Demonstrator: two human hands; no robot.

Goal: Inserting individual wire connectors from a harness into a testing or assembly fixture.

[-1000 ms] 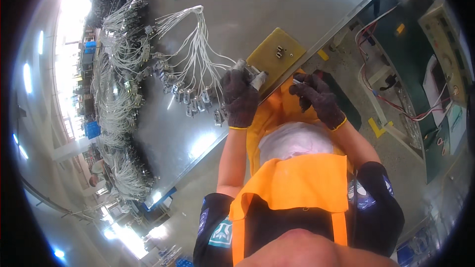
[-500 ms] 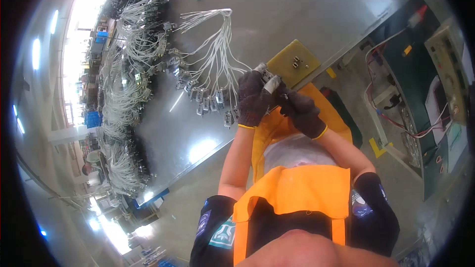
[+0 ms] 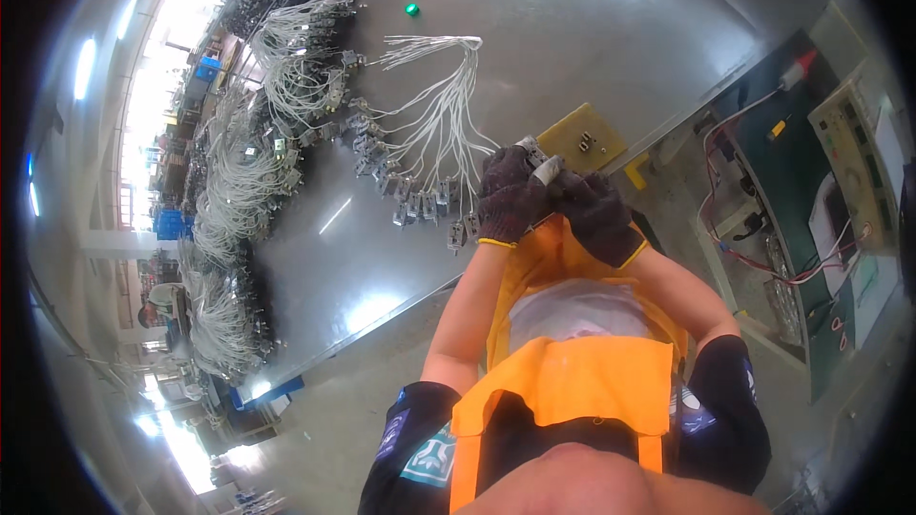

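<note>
Dark knitted gloves with yellow cuffs cover both hands, held together at the table's front edge. My left hand is closed around a small metal fitting whose white cable runs off to the left. A short pale cylindrical piece shows between the hands; which hand grips it is unclear. My right hand is closed against the left, its fingertips hidden. Just beyond lies a yellow-brown block with several small metal pieces on it. To the left, a bundle of white cables ends in several metal fittings.
Large heaps of white cables with metal fittings line the table's left side. A green round cap sits on the grey metal table. At right, a dark green bench carries red and white wires and scissors.
The view has shifted, so the table and its things appear lower and a little to the right. Both hands stay together at the metal fitting, the right one turned slightly.
</note>
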